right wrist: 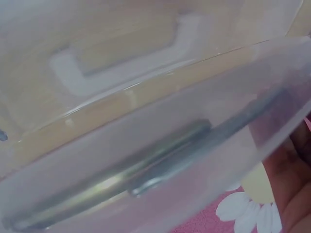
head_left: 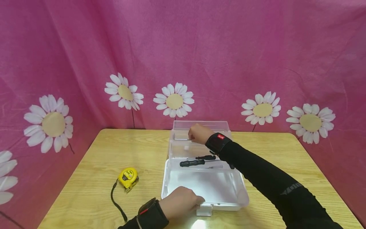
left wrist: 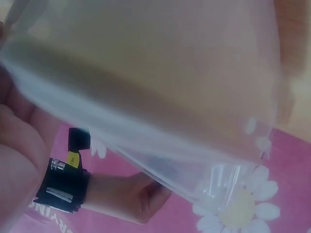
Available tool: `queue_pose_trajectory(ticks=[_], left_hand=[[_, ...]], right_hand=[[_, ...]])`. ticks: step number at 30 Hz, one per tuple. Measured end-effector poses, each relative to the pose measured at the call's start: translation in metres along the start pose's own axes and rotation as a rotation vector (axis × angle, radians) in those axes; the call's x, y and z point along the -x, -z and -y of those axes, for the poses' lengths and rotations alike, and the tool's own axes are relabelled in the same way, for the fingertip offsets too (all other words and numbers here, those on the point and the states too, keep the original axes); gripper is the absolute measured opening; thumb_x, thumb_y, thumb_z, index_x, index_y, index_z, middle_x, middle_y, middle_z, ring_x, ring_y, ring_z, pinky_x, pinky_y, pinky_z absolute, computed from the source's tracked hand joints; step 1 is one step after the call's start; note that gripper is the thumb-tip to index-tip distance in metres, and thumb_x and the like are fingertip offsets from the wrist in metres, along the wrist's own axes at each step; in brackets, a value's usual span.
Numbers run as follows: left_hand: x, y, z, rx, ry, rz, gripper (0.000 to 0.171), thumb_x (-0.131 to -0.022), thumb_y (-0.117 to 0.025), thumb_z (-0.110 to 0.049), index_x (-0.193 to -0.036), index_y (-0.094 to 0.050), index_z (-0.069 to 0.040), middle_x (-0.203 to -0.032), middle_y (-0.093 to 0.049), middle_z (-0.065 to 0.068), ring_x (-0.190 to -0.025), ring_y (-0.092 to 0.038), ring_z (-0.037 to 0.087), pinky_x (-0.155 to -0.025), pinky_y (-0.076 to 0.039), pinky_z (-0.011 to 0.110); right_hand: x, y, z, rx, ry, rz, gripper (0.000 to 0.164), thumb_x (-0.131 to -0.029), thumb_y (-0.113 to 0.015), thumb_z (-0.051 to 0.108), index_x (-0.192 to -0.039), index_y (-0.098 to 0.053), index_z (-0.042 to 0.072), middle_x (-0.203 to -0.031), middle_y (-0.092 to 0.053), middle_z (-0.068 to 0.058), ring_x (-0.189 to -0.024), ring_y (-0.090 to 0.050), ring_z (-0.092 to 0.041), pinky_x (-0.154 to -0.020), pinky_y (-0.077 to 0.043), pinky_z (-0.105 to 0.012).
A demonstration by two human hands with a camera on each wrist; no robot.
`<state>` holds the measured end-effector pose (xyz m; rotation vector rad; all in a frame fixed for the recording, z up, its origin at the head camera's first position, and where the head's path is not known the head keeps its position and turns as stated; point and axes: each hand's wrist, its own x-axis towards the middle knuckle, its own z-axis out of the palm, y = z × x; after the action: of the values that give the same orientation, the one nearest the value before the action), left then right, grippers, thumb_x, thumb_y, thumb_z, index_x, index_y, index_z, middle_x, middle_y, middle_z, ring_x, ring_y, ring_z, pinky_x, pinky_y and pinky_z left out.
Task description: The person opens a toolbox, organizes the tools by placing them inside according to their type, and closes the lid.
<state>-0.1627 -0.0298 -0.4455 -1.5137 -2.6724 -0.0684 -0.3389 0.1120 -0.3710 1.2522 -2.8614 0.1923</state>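
Note:
A white toolbox (head_left: 241, 194) stands on the table with its translucent trays raised at the back. My left hand (head_left: 181, 202) grips its front rim beside the white latch (head_left: 204, 210), thumb over the edge. At the upper tray (head_left: 178, 125), my right hand (head_left: 200, 133) has curled fingers around one end of a thin L-shaped metal hex key (head_left: 181, 139), whose bent end points left. The right wrist view shows metal rods (right wrist: 170, 167) blurred through the tray wall, with fingers (right wrist: 286, 189) at its edge. Black-handled screwdrivers (head_left: 192, 163) lie in the lower tray.
A yellow tape measure (head_left: 128, 178) with a black wrist strap (head_left: 115, 203) lies on the wooden table (head_left: 97, 165), left of the toolbox. A pink curtain (head_left: 206, 63) with white flowers hangs behind the table and along its sides.

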Motion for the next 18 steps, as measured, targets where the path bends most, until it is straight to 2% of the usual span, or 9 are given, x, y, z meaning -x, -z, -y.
queue_pose_trajectory(ticks=[4, 7, 10, 14, 18], left_hand=[[-0.001, 0.002, 0.001, 0.053, 0.004, 0.01, 0.017, -0.08, -0.067, -0.013, -0.068, -0.059, -0.023, -0.054, -0.042, -0.014, -0.05, -0.027, -0.002, -0.047, -0.024, 0.013], [-0.002, 0.002, 0.002, 0.057, -0.002, -0.006, 0.022, -0.078, -0.067, -0.011, -0.063, -0.054, -0.021, -0.053, -0.037, -0.014, -0.05, -0.026, -0.001, -0.047, -0.022, 0.013], [-0.001, 0.001, 0.001, 0.051, -0.008, -0.03, 0.022, -0.077, -0.066, -0.011, -0.063, -0.053, -0.021, -0.053, -0.037, -0.014, -0.05, -0.026, -0.002, -0.047, -0.022, 0.012], [0.001, -0.002, 0.001, 0.045, -0.02, -0.069, 0.023, -0.078, -0.064, -0.01, -0.063, -0.05, -0.021, -0.052, -0.035, -0.015, -0.049, -0.023, -0.003, -0.046, -0.019, 0.011], [0.004, -0.006, 0.004, 0.05, -0.025, -0.11, 0.028, -0.078, -0.063, -0.01, -0.061, -0.044, -0.02, -0.052, -0.026, -0.014, -0.049, -0.018, -0.002, -0.047, -0.014, 0.011]], right_hand=[[-0.001, 0.0, 0.0, -0.012, -0.007, 0.014, 0.007, -0.076, -0.072, -0.003, -0.079, -0.074, 0.003, -0.076, -0.071, -0.008, -0.067, -0.06, -0.014, -0.067, -0.055, -0.025], [-0.001, 0.001, -0.002, -0.033, -0.007, 0.019, 0.007, -0.076, -0.072, -0.002, -0.081, -0.074, 0.002, -0.078, -0.072, -0.008, -0.069, -0.062, -0.014, -0.069, -0.055, -0.025], [0.004, 0.006, -0.006, -0.08, -0.023, -0.011, 0.009, -0.075, -0.073, -0.002, -0.085, -0.073, 0.0, -0.08, -0.072, -0.01, -0.071, -0.063, -0.016, -0.069, -0.056, -0.027], [0.021, 0.018, -0.012, -0.15, -0.066, -0.097, 0.014, -0.076, -0.073, -0.002, -0.09, -0.073, -0.003, -0.083, -0.072, -0.013, -0.073, -0.066, -0.019, -0.07, -0.057, -0.029], [0.049, 0.028, -0.012, -0.179, -0.107, -0.17, 0.015, -0.076, -0.073, -0.001, -0.091, -0.073, -0.001, -0.084, -0.072, -0.011, -0.074, -0.066, -0.018, -0.069, -0.057, -0.029]])
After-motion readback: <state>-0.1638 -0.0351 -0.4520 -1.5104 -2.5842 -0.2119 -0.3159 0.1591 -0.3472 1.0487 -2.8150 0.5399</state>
